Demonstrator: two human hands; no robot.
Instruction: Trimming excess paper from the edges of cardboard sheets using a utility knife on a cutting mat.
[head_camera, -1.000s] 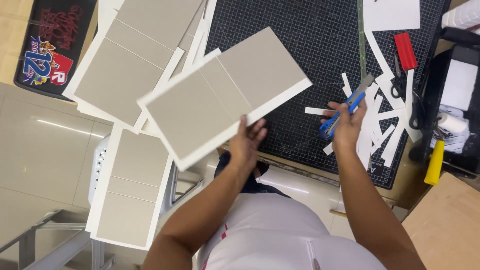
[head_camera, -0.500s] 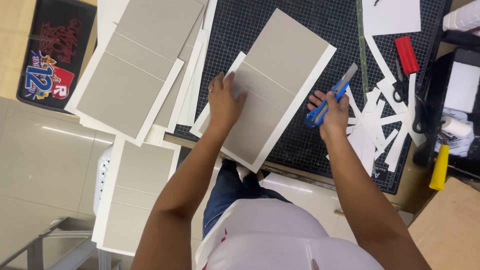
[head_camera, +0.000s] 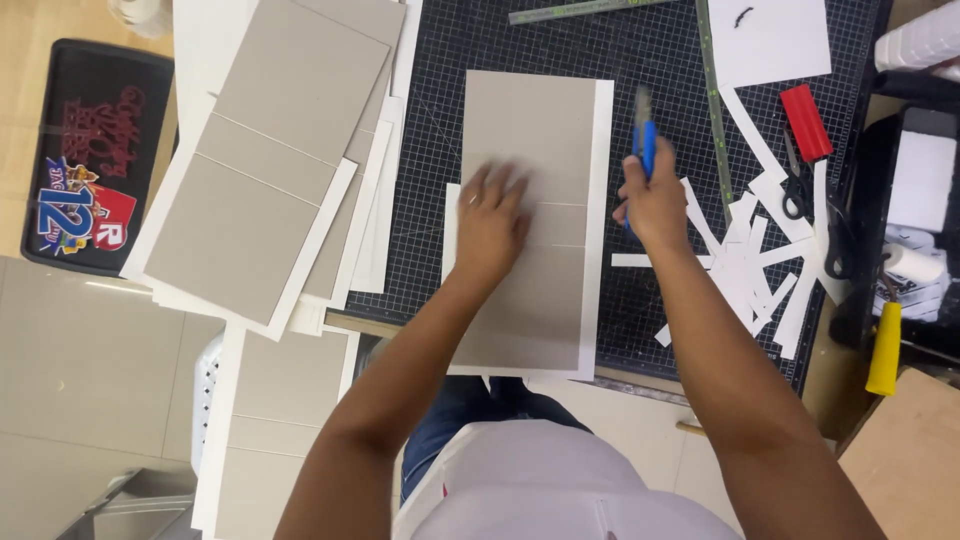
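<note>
Left hand (head_camera: 493, 222) is spread flat, pressing the grey board panel (head_camera: 530, 215) onto the black cutting mat (head_camera: 660, 330). Right hand (head_camera: 655, 205) is fisted around a blue utility knife (head_camera: 645, 140) at the panel's right edge. Any slip under that palm could send the blade off-line.

Board sheet (head_camera: 530, 150) on cutting mat (head_camera: 450, 120); board stack (head_camera: 270, 150) left; strips (head_camera: 760, 250) right.
</note>
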